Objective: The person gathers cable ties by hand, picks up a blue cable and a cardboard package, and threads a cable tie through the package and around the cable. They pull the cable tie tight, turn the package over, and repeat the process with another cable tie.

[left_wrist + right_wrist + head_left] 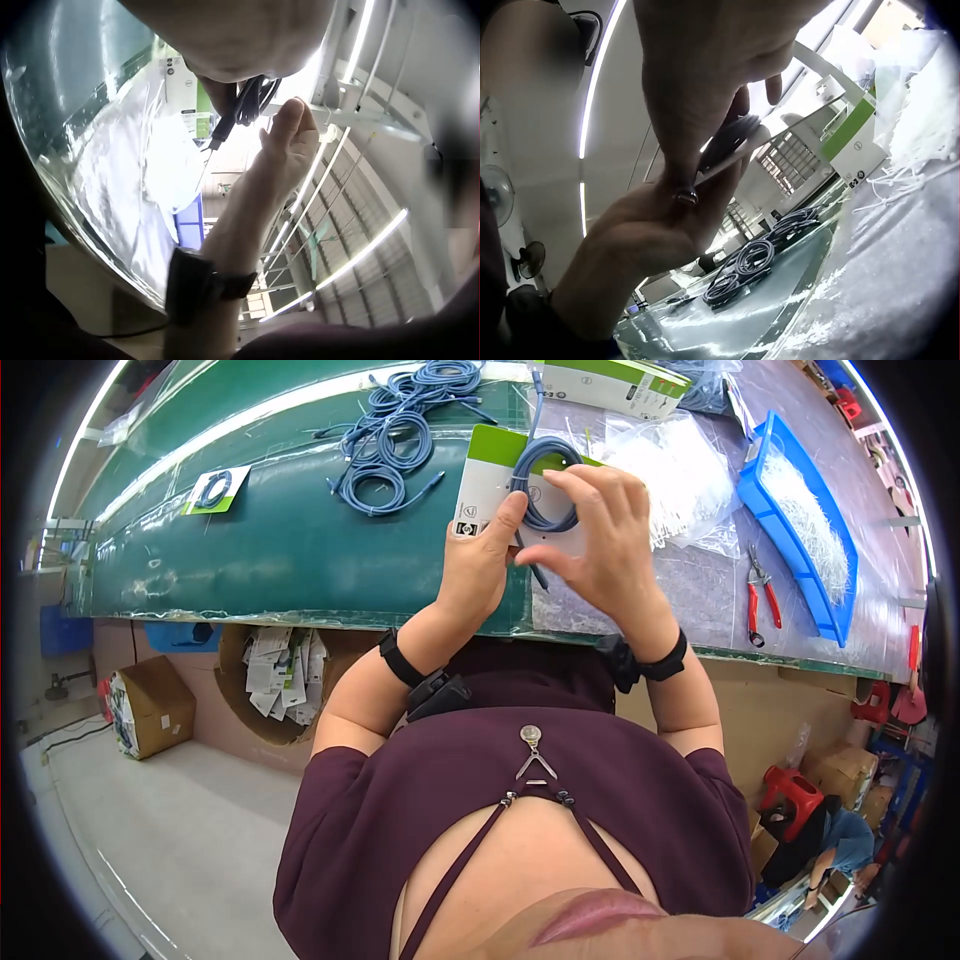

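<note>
My left hand (478,565) holds a printed green-and-white card (480,485) together with a coil of blue-grey cable (521,472), its thumb pressed on the coil's left side. One cable end sticks up past the card and another hangs below. My right hand (612,525) is at the coil's right side, with index finger and thumb spread apart in a C shape. The index fingertip overlaps the coil in the head view. In the left wrist view, a dark plug end (218,141) hangs from the bundle beneath the left hand.
Several coiled cables (385,455) lie on the green table mat (290,550), with a finished-looking card and coil (214,490) at left. At right are a bag of white ties (685,480), red-handled cutters (763,595) and a blue tray (790,540). Another card stack (610,385) lies behind.
</note>
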The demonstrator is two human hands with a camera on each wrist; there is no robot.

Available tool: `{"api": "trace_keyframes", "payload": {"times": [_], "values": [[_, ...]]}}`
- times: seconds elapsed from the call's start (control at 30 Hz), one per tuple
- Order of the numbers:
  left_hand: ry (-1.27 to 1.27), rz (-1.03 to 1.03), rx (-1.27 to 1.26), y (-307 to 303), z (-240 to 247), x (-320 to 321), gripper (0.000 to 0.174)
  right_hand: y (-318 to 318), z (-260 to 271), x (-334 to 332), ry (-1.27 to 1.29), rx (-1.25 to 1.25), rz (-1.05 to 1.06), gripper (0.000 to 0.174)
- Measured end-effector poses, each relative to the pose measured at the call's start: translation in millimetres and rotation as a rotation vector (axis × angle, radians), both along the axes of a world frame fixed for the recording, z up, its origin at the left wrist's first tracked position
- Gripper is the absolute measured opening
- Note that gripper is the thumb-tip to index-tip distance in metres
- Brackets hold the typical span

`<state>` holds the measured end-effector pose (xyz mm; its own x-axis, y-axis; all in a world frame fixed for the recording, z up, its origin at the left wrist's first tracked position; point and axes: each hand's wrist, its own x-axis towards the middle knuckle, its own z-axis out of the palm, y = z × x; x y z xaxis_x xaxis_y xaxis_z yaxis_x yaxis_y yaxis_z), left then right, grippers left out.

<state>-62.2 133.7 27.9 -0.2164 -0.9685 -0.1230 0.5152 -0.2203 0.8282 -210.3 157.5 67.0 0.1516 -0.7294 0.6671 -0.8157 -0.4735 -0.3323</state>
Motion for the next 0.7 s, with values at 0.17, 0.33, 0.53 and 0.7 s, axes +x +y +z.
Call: {"api": "trace_keyframes", "payload": {"times": [0.17, 0.33, 0.53, 0.7], "values": [[0.13, -0.01, 0.053, -2.2, -5.6, 1.0, 0.021, 6.2, 0.4, 4.1, 0.145, 0.154, -0.034, 0.053], [0.203, -0.085, 0.108, -6.1, -18.0, 4.2, 0.027, 3.7, -18.1, -6.4, 0.268, 0.093, 0.035, 0.057], [0.097, -0.045, 0.081, -2.5, -25.9, 5.4, 0.027, 1.7, -21.4, -3.7, 0.354, 0.076, 0.004, 0.061], [-0.037, -0.037, 0.034, 3.6, -29.1, 5.0, 0.03, -19.3, -2.8, -15.2, 0.418, 0.167, 0.202, 0.084]]}}
